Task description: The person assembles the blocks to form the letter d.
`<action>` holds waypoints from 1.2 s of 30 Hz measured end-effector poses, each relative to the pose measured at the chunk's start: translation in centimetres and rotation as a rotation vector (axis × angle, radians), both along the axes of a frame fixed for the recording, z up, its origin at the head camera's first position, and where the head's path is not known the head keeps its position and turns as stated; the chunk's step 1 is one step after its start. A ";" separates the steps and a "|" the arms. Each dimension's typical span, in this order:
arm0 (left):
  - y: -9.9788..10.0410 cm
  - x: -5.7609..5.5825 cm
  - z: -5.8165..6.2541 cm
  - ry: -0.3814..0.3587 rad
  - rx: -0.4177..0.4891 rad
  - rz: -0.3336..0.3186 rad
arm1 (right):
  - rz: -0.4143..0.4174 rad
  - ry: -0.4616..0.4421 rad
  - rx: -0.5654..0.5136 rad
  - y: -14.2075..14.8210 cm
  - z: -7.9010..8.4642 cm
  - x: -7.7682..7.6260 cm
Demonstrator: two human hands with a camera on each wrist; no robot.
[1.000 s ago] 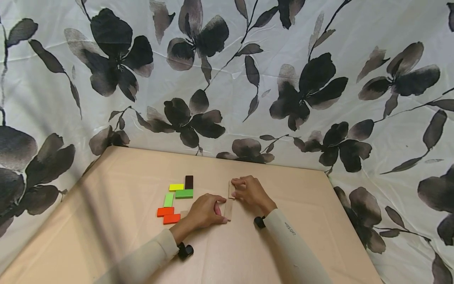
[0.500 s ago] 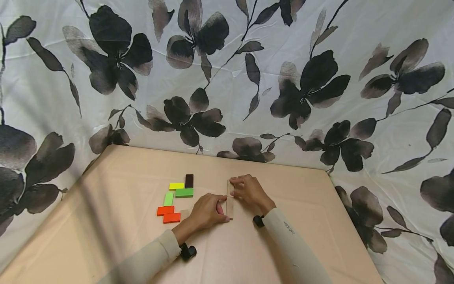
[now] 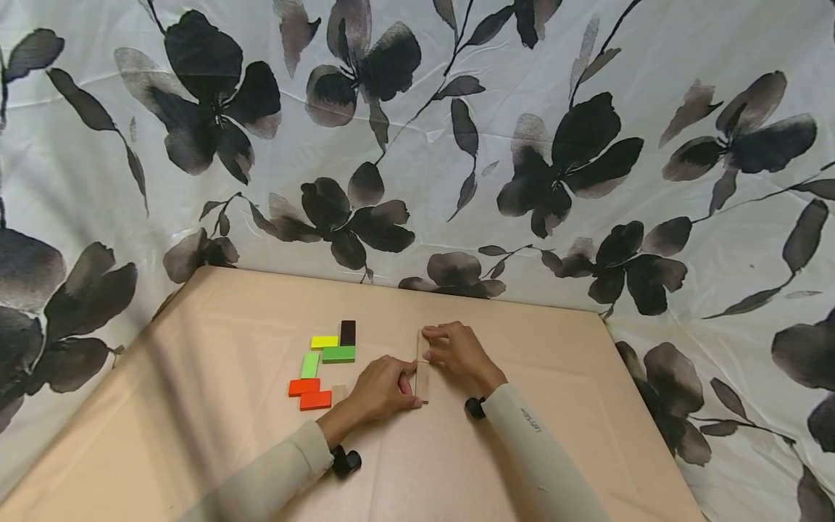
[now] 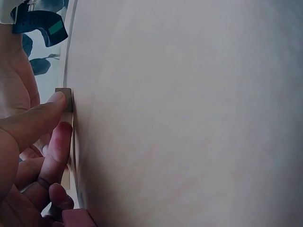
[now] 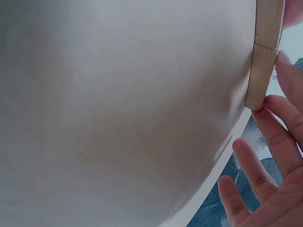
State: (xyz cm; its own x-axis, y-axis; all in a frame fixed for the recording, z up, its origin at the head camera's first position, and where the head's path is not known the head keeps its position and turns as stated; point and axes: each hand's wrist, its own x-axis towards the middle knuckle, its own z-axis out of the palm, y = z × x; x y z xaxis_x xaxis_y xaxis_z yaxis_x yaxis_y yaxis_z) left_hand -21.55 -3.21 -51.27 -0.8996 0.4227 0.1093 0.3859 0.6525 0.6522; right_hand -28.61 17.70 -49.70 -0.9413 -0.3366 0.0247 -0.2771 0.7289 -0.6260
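Observation:
Two plain wooden blocks lie end to end in a line on the table in the head view. My left hand [image 3: 378, 388] holds the near wooden block [image 3: 423, 386], thumb at its near end and index finger along its left side. At the far wooden block [image 3: 420, 345], my right hand [image 3: 462, 354] has its index finger on the far end and its thumb on the right side. The right wrist view shows a thin seam between the far block [image 5: 262, 73] and the near one [image 5: 269, 23]. The right hand's other fingers are spread off the wood.
Left of the hands, coloured blocks form a joined figure: dark brown [image 3: 349, 333], yellow block [image 3: 324, 342], green block [image 3: 338, 354], light green block [image 3: 309, 365] and two red blocks [image 3: 316, 400]. A plain block [image 3: 339, 393] is partly behind my left hand. A floral cloth [image 3: 450, 167] hangs beyond the table.
The two wooden blocks have come into a straighter line, the near one shifting slightly right and the far one slightly left. Over the last half second, both hands have stayed almost still.

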 end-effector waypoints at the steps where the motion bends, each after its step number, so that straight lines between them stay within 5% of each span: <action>1: 0.0 0.0 0.0 0.000 0.000 -0.001 | -0.003 -0.003 0.001 0.0 0.0 0.1; 16: 0.0 1.1 0.2 0.004 -0.044 -0.004 | -0.001 -0.026 0.025 0.2 0.0 0.8; 36: 0.1 3.8 0.1 0.059 -0.078 0.009 | 0.056 0.012 0.031 0.7 0.4 3.0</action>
State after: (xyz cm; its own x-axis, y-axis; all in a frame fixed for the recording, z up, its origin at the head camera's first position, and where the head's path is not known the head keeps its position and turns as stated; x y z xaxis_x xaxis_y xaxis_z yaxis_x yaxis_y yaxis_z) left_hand -17.76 -3.14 -51.22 -0.8963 0.4240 0.1295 0.4162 0.7042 0.5752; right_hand -25.65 18.39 -49.26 -0.9205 -0.3900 0.0244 -0.3256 0.7309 -0.5998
